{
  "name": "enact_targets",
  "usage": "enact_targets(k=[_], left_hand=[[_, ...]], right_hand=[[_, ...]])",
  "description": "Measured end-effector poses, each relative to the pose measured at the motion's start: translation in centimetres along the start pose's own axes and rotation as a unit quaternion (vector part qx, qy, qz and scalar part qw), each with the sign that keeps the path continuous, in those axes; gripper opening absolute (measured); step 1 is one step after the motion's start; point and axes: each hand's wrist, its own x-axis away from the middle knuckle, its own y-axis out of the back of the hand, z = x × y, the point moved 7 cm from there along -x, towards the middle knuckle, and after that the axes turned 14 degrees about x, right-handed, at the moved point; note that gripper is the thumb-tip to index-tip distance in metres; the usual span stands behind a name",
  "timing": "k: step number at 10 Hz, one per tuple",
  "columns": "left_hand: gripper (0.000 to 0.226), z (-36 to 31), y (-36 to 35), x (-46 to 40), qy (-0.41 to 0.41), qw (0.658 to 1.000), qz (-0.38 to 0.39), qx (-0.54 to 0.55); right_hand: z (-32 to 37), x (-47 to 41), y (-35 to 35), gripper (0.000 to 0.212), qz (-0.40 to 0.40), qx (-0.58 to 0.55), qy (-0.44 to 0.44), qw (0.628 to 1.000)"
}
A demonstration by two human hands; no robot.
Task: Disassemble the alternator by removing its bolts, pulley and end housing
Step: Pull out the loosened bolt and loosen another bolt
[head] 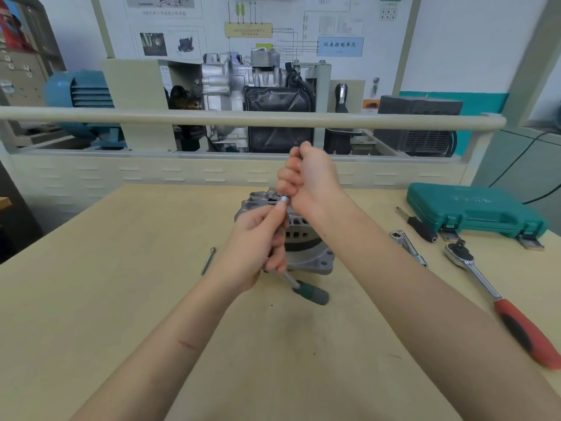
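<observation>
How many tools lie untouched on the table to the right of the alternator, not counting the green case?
3: a short black-handled driver beside the green case, a small chrome tool nearer the alternator, and the red-handled ratchet nearest the right edge. Others may be hidden.

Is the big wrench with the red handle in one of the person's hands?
No, the red-handled ratchet wrench lies on the table to the right, apart from both hands, which are at the alternator.
</observation>
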Motion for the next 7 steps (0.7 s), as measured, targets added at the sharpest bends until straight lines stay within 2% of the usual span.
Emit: enact_targets(k=[1, 2, 3, 4, 5, 6, 7], left_hand=[[0.036, -0.2, -0.3, -0.2, -0.025, 0.999, -0.011, -0.034], [0.037, -0.6, -0.5, -0.3, -0.076, 0.988, -0.015, -0.133], [0.038, -0.1, -0.8, -0.2, -0.061, 0.99, -0.032, -0.12], [0.036, 0.6, -0.8, -0.5, -0.031, 0.994, -0.006, -0.102], [0.033, 0.4, 0.1, -0.3, 0.003, 0.995, 0.042, -0.091], [0.031, -0.5, 0.8, 0.3, 0.04, 0.989, 0.106, -0.097], [0.034, -1.4, 1.4, 1.0, 0.057, 0.969, 0.148, -0.187]], right_hand=[[0.4, -0.1, 0.6, 0.036, -0.034, 0.005, 0.042, 0.999], [0.7, -0.2, 1.5, 0.037, -0.045, 0.004, 0.096, 0.994], [0.1, -0.9, 2.0, 0.037, -0.04, -0.007, 0.04, 0.998], [-0.2, -1.0, 2.5, 0.038, -0.022, -0.026, 0.035, 0.999], [1.3, 0.0, 3.2, 0.029, 0.001, 0.163, 0.142, 0.976], [3.4, 2.4, 1.7, 0.029, 0.031, 0.691, 0.413, 0.593], [1.1, 4.5, 1.3, 0.049, 0.129, 0.844, 0.456, 0.249]])
